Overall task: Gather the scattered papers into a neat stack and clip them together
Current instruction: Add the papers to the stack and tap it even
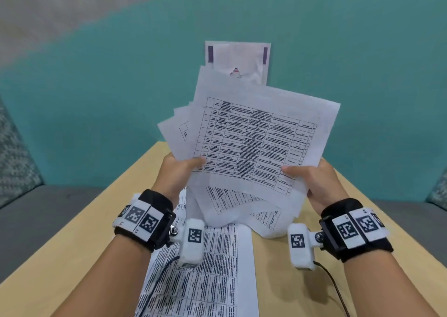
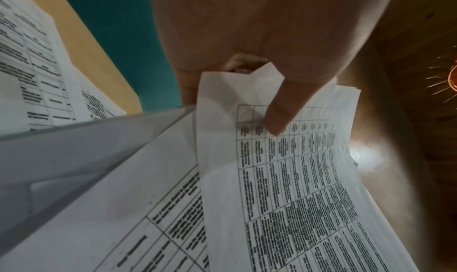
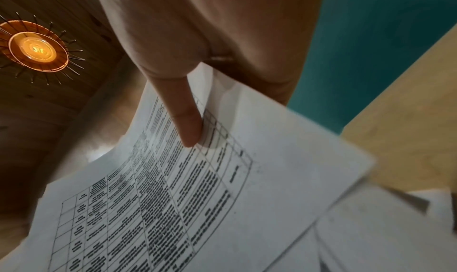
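I hold a loose, fanned bundle of white papers upright above the wooden table, their edges uneven and their lower ends sagging onto the tabletop. The front sheet carries a printed table. My left hand grips the bundle's left edge, thumb on the front sheet. At the lower right edge my right hand grips it, thumb pressed on the print. One more printed sheet lies flat on the table under my wrists. No clip shows in any view.
A teal wall stands behind the table's far edge. Grey seats flank the table on both sides. Cables run from the wrist cameras across the flat sheet. Bare tabletop lies to the left and right of the papers.
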